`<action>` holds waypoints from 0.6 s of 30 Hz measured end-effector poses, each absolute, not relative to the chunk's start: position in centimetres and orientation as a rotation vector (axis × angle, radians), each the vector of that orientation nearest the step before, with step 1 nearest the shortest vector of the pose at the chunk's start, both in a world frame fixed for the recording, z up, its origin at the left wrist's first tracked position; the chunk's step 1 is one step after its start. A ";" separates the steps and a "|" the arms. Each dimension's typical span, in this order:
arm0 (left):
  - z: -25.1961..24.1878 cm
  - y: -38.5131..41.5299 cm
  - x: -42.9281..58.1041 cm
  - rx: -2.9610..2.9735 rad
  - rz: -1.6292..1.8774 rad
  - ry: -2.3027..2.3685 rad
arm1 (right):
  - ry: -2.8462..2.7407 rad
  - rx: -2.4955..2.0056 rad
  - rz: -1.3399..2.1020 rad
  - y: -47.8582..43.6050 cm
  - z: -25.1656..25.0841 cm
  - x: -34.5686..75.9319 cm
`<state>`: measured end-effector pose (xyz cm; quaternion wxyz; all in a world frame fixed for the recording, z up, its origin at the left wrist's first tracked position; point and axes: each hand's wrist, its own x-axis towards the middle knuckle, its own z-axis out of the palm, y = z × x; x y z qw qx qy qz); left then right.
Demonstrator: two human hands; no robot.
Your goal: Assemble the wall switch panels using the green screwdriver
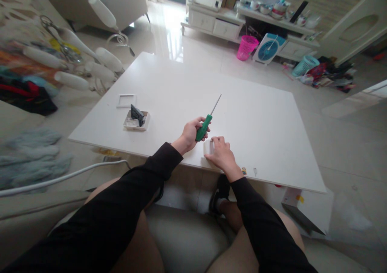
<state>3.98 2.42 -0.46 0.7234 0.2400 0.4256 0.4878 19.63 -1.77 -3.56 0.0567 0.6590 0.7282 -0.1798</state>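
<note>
My left hand (191, 133) is closed around the green handle of a screwdriver (204, 129), whose metal shaft points up and away over the table. Just to its right, my right hand (223, 154) grips a small white box-like piece (208, 147) on the table near the front edge. Fingers cover much of that piece, so its exact kind is unclear. On the left of the white table (256, 120) sits a small open box (137, 126) with a dark part (137, 114) and pale pieces in it. A white rectangular frame (126, 100) lies behind the box.
Near the front edge lie a small yellow figure (244, 170) and a tiny pale item (255, 171). A white lamp (104, 59) stands beyond the table's left edge. A pink basket (246, 47) and a blue fan (268, 48) are on the floor by a cabinet.
</note>
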 end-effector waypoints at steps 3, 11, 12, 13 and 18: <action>-0.6 2.4 4.0 0.538 1.079 0.945 | 2.201 1.998 -0.545 -1.8 -3.5 19.6; -0.7 2.4 4.1 0.539 1.069 0.968 | 2.208 1.992 -0.544 -1.8 -3.5 19.6; -0.7 2.4 4.1 0.536 1.067 0.973 | 2.203 1.991 -0.543 -1.8 -3.5 19.6; -0.7 2.4 4.1 0.534 1.065 0.975 | 2.200 1.990 -0.543 -1.8 -3.5 19.6; -0.8 2.4 4.1 0.551 1.059 0.980 | 2.196 1.983 -0.542 -1.8 -3.4 19.6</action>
